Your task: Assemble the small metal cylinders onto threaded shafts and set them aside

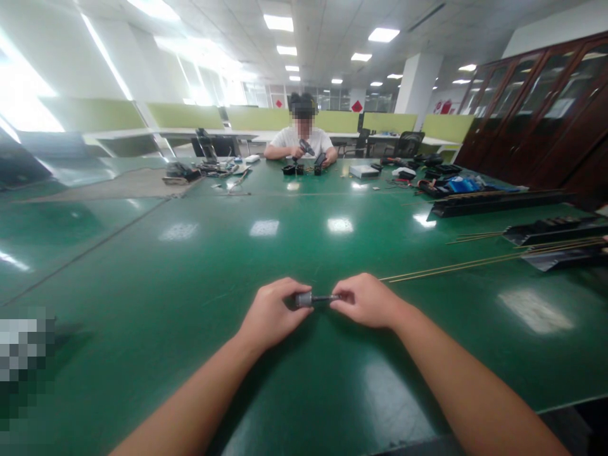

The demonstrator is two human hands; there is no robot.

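Note:
Both my hands meet low over the green table (190,266), holding one small part between them. My left hand (270,313) is closed round the grey cylindrical end of a small metal part (311,299). My right hand (365,300) pinches the dark thin shaft end of the same part. The part lies level, just above the tabletop.
Thin brass rods (475,261) and long black trays (498,202) lie to the right. Across the table a person in a white shirt (301,140) works with a tool among small black parts. Clutter of tools sits at the far left (183,172) and far right (441,174).

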